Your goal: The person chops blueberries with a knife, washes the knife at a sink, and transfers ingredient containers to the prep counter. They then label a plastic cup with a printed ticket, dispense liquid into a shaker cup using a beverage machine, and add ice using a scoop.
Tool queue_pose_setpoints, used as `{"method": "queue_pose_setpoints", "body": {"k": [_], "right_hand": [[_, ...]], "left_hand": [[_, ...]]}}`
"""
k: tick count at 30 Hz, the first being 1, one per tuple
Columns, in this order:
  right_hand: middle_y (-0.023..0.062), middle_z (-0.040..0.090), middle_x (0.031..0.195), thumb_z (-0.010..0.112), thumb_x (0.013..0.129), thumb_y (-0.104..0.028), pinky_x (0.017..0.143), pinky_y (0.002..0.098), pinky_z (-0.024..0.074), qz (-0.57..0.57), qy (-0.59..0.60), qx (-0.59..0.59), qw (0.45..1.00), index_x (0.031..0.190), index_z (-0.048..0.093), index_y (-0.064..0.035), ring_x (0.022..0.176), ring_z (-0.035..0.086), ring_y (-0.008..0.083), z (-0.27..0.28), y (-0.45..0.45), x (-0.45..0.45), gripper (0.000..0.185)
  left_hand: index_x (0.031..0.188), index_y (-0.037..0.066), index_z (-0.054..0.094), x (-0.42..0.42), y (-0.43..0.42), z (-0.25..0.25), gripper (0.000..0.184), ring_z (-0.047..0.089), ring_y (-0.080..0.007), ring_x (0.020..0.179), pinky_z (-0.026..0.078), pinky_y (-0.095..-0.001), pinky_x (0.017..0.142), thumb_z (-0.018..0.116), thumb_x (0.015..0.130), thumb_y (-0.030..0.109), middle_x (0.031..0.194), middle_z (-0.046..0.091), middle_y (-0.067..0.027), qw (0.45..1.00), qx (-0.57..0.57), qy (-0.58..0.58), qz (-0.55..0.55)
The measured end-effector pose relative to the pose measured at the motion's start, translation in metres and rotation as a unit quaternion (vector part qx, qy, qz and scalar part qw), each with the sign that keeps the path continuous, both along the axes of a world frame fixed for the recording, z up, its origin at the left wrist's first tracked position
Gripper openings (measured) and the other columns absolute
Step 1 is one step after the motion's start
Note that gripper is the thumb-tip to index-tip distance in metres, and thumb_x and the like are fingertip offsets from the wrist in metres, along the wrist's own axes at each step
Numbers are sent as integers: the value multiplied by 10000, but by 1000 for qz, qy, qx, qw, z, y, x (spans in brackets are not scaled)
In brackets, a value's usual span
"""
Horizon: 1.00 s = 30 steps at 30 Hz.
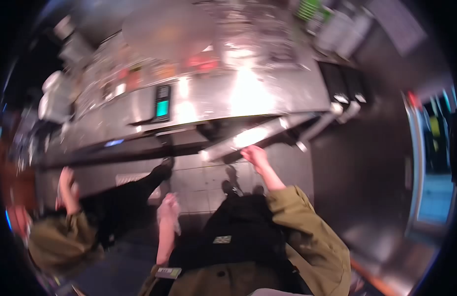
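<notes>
My right hand is closed at the edge of a slanted stainless steel door under the counter; its left end stands out from the counter front. Low beside my body hangs my left hand, away from the counter. Its fingers look drawn together, and whitish, see-through material shows around them; whether that is a glove or something held is too blurred to say.
Above runs a steel counter with a dark scale-like device showing a green display and containers of food behind. At left stands a co-worker, one hand visible. Dark bins sit at the counter's right end. Tiled floor lies below.
</notes>
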State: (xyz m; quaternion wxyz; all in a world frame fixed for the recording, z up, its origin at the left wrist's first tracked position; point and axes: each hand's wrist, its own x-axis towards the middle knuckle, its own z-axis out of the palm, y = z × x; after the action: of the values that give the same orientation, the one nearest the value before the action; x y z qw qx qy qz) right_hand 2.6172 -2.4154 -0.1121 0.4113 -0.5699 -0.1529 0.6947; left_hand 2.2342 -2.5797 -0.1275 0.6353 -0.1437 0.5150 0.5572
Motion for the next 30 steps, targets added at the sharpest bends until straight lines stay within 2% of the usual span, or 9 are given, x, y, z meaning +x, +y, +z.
{"method": "queue_pose_setpoints", "body": {"k": [1, 3, 7, 10, 11, 15, 20, 28, 30], "right_hand": [[82, 584, 825, 534, 764, -100, 614, 218, 468, -4, -49, 4, 999, 911, 544, 10, 709, 585, 153, -19, 4, 11, 184], [75, 584, 786, 541, 761, -108, 585, 221, 456, -22, -144, 36, 989, 912, 553, 14, 681, 582, 148, 2, -2, 31, 194], [42, 580, 748, 549, 765, -119, 546, 224, 440, -92, -200, 86, 972, 871, 583, -8, 649, 569, 115, -6, -11, 113, 158], [39, 568, 705, 540, 756, -62, 559, 213, 410, -197, -464, 270, 820, 818, 584, 11, 607, 508, 90, -16, 0, 208, 105], [107, 565, 815, 554, 760, -109, 662, 290, 433, -194, -477, 261, 817, 854, 564, 0, 738, 531, 186, -20, 9, 247, 145], [109, 518, 870, 547, 770, -138, 711, 346, 423, -166, -652, 315, 669, 896, 571, -40, 796, 518, 271, 37, 60, 347, 161], [70, 506, 835, 596, 730, -145, 665, 347, 420, -33, -709, 336, 619, 887, 591, -82, 758, 514, 243, 30, 96, 400, 169], [63, 485, 750, 626, 684, -117, 635, 338, 373, -49, -729, 406, 550, 821, 579, -79, 710, 489, 220, 18, 110, 410, 150], [64, 476, 736, 613, 676, -103, 636, 346, 367, -49, -734, 413, 537, 832, 575, -74, 709, 484, 223, 22, 113, 409, 163]], "left_hand": [[1009, 37, 529, 18, -3, 26, 227, 510, -117, 629, 403, -224, 495, 453, 796, 63, 817, 554, -56, 991, -19, 118, -59], [1095, 14, 481, 46, -4, 54, 304, 521, -135, 667, 408, -234, 493, 457, 792, 23, 864, 556, -71, 985, -66, 127, -92], [1119, 7, 454, 47, -6, 1, 327, 515, -164, 782, 414, -235, 586, 502, 807, 91, 941, 534, -66, 989, -32, 122, -75], [1114, 10, 440, 93, 17, 18, 342, 508, -168, 814, 415, -246, 642, 521, 800, 116, 957, 526, -60, 990, -28, 117, -71], [1112, 12, 438, 107, 22, 21, 343, 508, -166, 811, 415, -249, 642, 525, 798, 119, 956, 527, -59, 991, -15, 118, -65], [1060, 29, 458, 173, 33, 23, 292, 515, -156, 782, 414, -260, 587, 534, 795, 129, 893, 526, -44, 989, -13, 125, -83], [994, 61, 488, 263, 55, 49, 244, 510, -140, 674, 395, -233, 501, 573, 783, 151, 804, 525, -26, 983, -70, 116, -123], [949, 21, 501, 352, 114, 130, 198, 511, -131, 626, 397, -233, 491, 564, 795, 129, 771, 529, -49, 968, -56, 218, -114], [945, 34, 517, 375, 144, 145, 198, 531, -137, 647, 412, -238, 473, 569, 798, 156, 780, 546, -34, 957, 11, 219, -192]]}}
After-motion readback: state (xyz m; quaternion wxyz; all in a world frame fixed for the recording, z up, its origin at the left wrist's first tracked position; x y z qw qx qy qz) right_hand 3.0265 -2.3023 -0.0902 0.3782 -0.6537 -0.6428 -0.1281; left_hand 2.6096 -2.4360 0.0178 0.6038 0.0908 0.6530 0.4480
